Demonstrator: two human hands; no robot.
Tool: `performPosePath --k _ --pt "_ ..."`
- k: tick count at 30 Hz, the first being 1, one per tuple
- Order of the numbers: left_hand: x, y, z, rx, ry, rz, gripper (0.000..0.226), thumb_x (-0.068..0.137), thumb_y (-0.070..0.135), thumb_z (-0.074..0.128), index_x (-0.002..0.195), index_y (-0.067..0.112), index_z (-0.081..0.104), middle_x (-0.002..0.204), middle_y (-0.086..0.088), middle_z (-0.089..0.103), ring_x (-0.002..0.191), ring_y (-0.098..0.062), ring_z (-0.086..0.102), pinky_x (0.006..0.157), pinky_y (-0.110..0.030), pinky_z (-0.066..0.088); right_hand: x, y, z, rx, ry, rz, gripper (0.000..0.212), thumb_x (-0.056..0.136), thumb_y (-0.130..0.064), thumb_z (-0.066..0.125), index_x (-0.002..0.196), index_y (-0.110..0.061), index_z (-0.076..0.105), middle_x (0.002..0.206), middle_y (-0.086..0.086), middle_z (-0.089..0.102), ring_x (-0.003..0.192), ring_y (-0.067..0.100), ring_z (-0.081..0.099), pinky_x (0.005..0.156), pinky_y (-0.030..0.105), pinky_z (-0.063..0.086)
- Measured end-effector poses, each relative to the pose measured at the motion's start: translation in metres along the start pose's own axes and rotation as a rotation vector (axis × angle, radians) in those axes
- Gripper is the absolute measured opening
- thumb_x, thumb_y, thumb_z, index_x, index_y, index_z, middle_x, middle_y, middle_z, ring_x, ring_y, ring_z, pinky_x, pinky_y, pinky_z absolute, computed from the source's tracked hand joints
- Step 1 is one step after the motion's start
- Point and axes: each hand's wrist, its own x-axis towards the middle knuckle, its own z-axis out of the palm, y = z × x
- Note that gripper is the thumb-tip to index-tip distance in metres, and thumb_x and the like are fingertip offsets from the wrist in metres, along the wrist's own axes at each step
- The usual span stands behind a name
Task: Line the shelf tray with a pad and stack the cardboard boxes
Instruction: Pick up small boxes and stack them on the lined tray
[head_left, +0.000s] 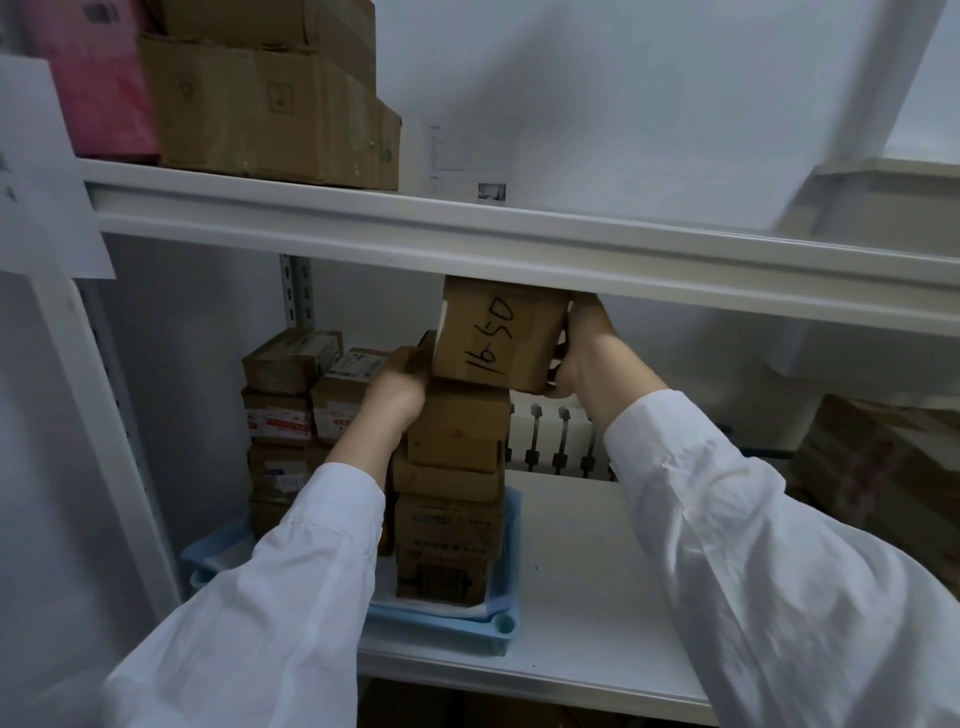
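top box (501, 338): handwritten "16-50", reading bottom-to-top | frame centre, slightly tilted atop the front stack (449, 499) in blue tray (511, 525) over white pad (431, 605) | left hand (400, 387) grips its left edge | right hand (582, 353) grips its right side

Pink package (98, 78) on upper shelf (519, 234); white radiator (556, 441) behind; paper sheet (47, 171) left.
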Motion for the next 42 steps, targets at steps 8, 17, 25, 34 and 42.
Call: performPosePath --k 8,17,25,34,42 --pt "-0.015 0.003 -0.006 -0.306 -0.085 -0.054 0.096 0.068 0.082 0.045 0.145 0.027 0.032 0.149 -0.004 0.038 0.135 -0.027 0.037 0.113 -0.046 0.029 0.005 0.006 0.016 -0.09 -0.099 0.035 0.068 0.09 -0.062 0.027 0.129 -0.016 0.058 0.118 0.008 0.067 0.109 0.029 0.063 0.086 0.043 0.053" --pt "0.007 -0.006 -0.012 -0.074 0.023 0.051 0.07 0.089 0.059 0.04 0.147 0.021 0.027 0.149 -0.006 0.037 0.135 -0.029 0.037 0.111 -0.04 0.032 -0.009 0.019 0.024 -0.13 -0.25 0.052 0.067 0.087 -0.073 0.019 0.097 -0.019 0.057 0.084 0.007 0.06 0.073 0.025 0.057 0.056 0.037 0.044" --pt "0.012 0.0 -0.01 -0.021 0.03 0.069 0.064 0.094 0.053 0.037 0.145 0.015 0.031 0.149 -0.009 0.038 0.134 -0.029 0.037 0.107 -0.035 0.031 -0.009 0.027 0.023 -0.14 -0.303 0.014 0.066 0.089 -0.071 0.018 0.097 -0.019 0.059 0.086 0.006 0.062 0.071 0.024 0.057 0.058 0.037 0.046" --pt "0.012 -0.009 -0.01 -0.145 0.132 0.054 0.071 0.09 0.052 0.047 0.145 0.011 0.028 0.146 -0.009 0.041 0.131 -0.026 0.042 0.098 -0.027 0.034 -0.004 0.035 0.02 -0.158 -0.316 0.014 0.076 0.09 -0.071 0.012 0.148 -0.024 0.026 0.152 0.005 0.034 0.135 0.028 0.037 0.094 0.04 0.038" --pt "0.001 -0.002 -0.009 -0.072 0.29 0.159 0.083 0.084 0.054 0.057 0.147 0.015 0.021 0.148 -0.013 0.036 0.135 -0.029 0.036 0.107 -0.04 0.036 -0.003 0.038 0.015 -0.127 -0.23 0.001 0.075 0.092 -0.068 0.016 0.151 -0.022 0.017 0.159 0.007 0.014 0.146 0.028 0.016 0.114 0.043 0.021"
